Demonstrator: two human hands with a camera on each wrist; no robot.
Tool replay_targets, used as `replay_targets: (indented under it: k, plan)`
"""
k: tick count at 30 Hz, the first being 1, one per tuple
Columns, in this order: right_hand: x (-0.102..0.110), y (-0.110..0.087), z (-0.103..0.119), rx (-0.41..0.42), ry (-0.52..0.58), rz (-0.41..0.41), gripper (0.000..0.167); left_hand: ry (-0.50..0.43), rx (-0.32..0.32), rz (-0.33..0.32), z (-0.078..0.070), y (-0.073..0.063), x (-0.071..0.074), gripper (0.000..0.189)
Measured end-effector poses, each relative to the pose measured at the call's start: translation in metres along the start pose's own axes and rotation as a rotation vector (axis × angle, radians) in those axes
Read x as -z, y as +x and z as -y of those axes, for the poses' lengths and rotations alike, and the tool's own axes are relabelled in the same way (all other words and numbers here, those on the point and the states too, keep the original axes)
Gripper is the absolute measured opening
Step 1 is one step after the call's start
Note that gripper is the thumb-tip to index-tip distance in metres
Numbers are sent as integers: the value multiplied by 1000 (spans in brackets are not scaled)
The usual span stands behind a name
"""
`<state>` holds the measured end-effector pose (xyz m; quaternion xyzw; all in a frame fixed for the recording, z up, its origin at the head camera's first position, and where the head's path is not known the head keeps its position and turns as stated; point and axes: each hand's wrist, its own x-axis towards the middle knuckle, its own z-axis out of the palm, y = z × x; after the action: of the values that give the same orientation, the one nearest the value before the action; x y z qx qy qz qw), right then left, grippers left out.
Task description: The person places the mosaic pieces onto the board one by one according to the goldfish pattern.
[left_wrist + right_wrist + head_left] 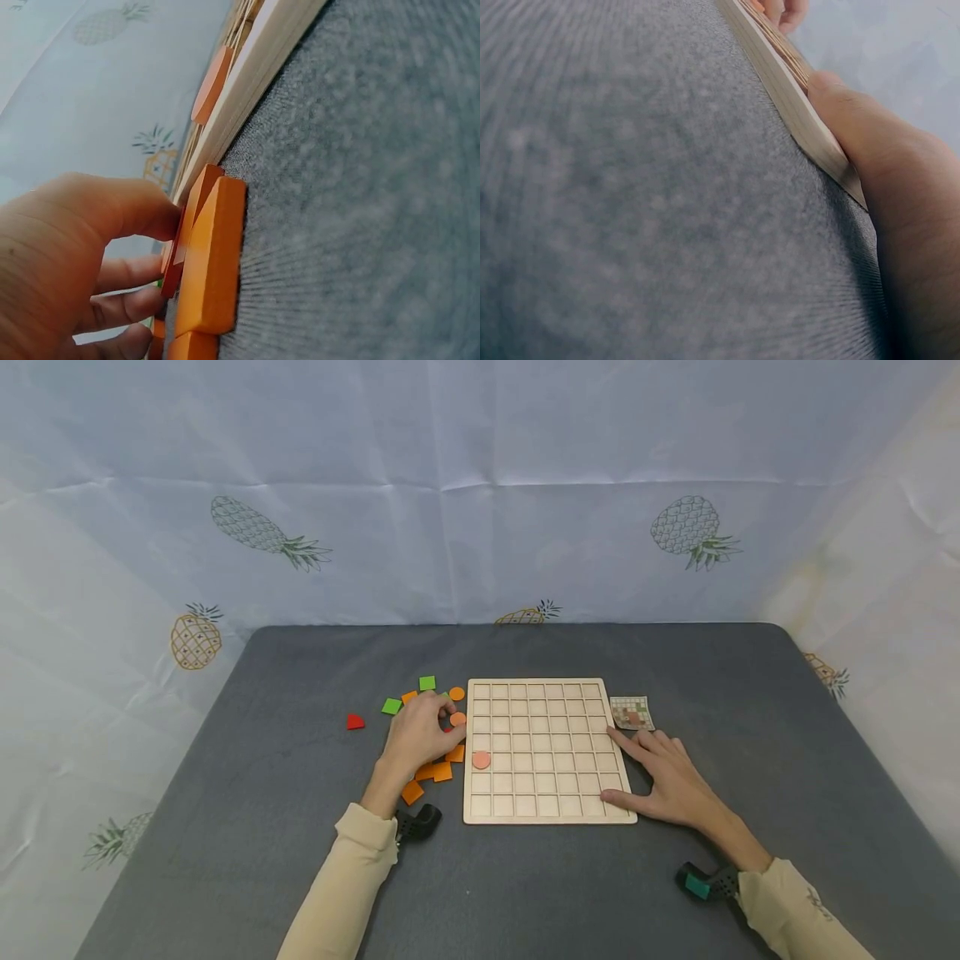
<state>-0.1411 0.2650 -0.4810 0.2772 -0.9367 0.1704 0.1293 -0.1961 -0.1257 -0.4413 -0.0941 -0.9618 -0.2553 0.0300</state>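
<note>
One gridded wooden board (543,742) before you.
Your left hand (420,733) curls at an orange disc (457,719), grip unclear; your right hand (663,778), spread, touches the board.

curtained booth, pineapple-print cloth (480,556), grey table (540,893)

Left grip (422,731) pinches salmon disc (457,719); right grip (662,778) touches wooden board (544,743).

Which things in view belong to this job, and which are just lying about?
Likely in use:
left hand
right hand
gridded board
orange disc on it
green pieces
orange pieces
red piece
perhaps the printed card

Apparently just there:
pineapple-print cloth
black wrist devices
dark tabletop
</note>
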Motion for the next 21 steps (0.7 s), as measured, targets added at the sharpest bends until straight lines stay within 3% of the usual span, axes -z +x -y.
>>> replay_targets:
  k: [21]
  plan:
    - [-1, 0, -1, -6, 4, 4, 98, -27, -133, -64, 9, 4, -5, 13]
